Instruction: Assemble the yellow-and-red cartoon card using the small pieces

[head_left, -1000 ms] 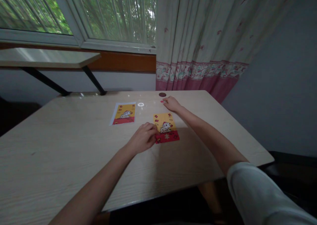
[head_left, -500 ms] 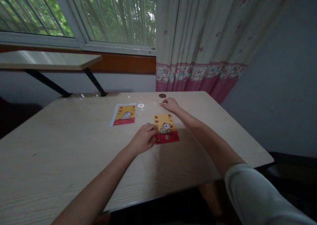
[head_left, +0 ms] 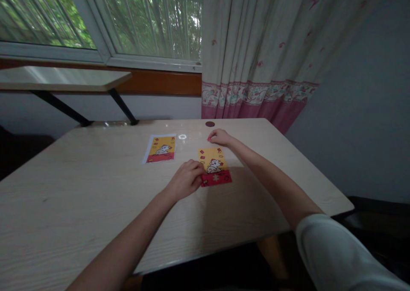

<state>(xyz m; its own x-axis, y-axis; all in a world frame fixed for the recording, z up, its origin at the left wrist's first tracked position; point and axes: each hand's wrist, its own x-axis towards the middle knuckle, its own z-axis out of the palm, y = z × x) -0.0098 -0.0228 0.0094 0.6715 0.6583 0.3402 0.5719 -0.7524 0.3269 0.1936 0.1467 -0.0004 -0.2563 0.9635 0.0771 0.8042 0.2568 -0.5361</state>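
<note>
A yellow and red jigsaw puzzle (head_left: 210, 156) with a white cartoon animal lies flat on the table. One piece-shaped gap shows the pale tabletop in its red lower band. My left hand (head_left: 187, 179) is at the puzzle's left edge, its fingers curled in and touching it; the fingertips are partly hidden. Beyond the puzzle's far edge, my right hand (head_left: 220, 137) pinches a small red puzzle piece (head_left: 209, 139) between thumb and fingers. To the left lies a sheet with the same picture (head_left: 162, 148), apart from both hands.
The pale wooden table (head_left: 96, 197) has a round brown spot (head_left: 210, 124) near its far edge. A raised shelf (head_left: 60, 78) on black supports stands at the back left. Behind the table are a window and a flowered curtain (head_left: 256, 69).
My right hand has drawn slightly back, and the red puzzle piece now shows at its fingertips. My left hand and the puzzle have stayed in place.
</note>
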